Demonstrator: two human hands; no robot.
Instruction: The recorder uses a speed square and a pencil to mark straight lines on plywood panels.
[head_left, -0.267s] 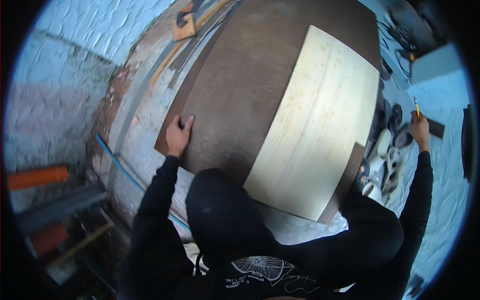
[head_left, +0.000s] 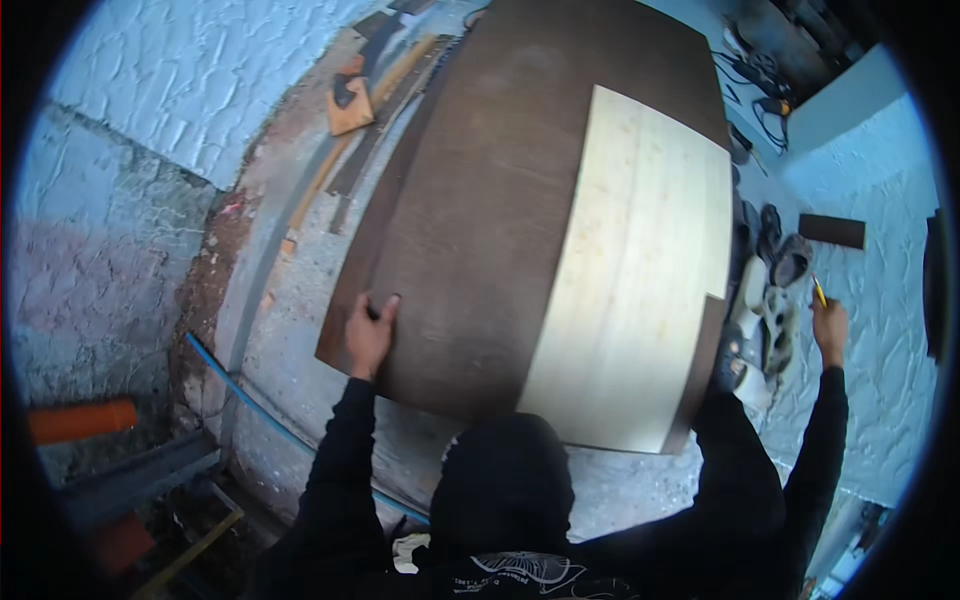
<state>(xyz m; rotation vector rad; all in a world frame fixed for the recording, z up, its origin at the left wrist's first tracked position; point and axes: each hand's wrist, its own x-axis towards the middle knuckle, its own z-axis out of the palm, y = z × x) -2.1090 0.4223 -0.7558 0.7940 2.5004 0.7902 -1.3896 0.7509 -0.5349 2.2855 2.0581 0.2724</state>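
A pale wooden panel (head_left: 635, 270) with a notch in its right edge lies on top of a large dark brown board (head_left: 480, 200). My left hand (head_left: 370, 338) rests at the near left side of the brown board. Its thumb lies apart from the fingers, and the fingers are partly hidden. Off the right side of the boards, my right hand (head_left: 829, 330) holds a yellow pencil (head_left: 819, 291), point end unclear, tilted upward from the fist. The hand is in the air over the floor, apart from the panel.
Several shoes (head_left: 785, 260) crowd the floor along the right side. A small dark rectangular piece (head_left: 832, 231) lies beyond my right hand. At the far left rests a handsaw with a wooden handle (head_left: 350, 105) beside long wooden strips (head_left: 330, 175). A blue pipe (head_left: 250, 390) runs along the left.
My right hand has moved nearer to me with the pencil, away from the small dark piece. My left hand keeps its place on the brown board. The whole view has shifted.
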